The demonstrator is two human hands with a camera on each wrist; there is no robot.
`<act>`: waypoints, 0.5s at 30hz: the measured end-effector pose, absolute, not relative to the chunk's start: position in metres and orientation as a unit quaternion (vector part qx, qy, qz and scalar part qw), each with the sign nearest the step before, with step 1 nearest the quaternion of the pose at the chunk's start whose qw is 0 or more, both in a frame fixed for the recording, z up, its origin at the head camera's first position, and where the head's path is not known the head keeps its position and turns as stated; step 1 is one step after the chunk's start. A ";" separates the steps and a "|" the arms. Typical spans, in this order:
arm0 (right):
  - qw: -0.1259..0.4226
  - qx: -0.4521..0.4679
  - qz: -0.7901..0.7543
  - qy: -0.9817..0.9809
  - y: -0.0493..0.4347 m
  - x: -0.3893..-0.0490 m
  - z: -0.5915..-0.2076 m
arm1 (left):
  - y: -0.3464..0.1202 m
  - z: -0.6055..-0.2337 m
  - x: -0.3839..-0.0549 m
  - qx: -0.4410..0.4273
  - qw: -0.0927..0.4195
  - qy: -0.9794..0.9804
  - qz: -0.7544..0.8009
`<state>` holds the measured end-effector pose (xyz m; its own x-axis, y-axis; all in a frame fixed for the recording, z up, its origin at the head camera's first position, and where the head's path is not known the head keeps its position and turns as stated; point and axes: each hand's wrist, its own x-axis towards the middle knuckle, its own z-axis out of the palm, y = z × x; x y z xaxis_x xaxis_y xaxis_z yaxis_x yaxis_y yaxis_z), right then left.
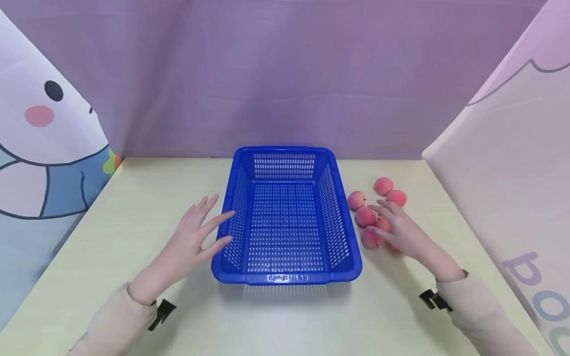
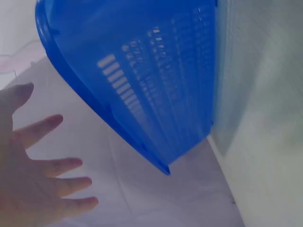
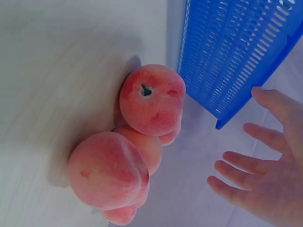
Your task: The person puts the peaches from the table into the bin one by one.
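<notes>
A blue plastic basket with slotted walls stands in the middle of the table, and nothing lies inside it. Beside its left wall, my left hand hovers with fingers spread, thumb and forefinger reaching over the rim. That hand holds nothing in the left wrist view. To the basket's right lies a cluster of several pink-red peaches. Above them my right hand is held with loosely extended fingers, hiding part of the cluster. In the right wrist view, one peach shows its dark stem, and the hand is apart from the fruit.
The pale wooden table ends at a purple cloth backdrop behind the basket. Printed cloth panels flank it, one with a cartoon figure at left, one with lettering at right. Black clips sit at both sleeve cuffs.
</notes>
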<state>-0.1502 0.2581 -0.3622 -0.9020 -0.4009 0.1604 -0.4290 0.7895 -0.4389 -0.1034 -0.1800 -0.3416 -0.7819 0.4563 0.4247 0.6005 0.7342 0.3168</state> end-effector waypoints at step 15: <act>0.087 0.298 0.204 -0.928 0.261 -0.142 -0.372 | -0.150 -0.351 -0.084 -0.417 0.189 -0.865 -0.203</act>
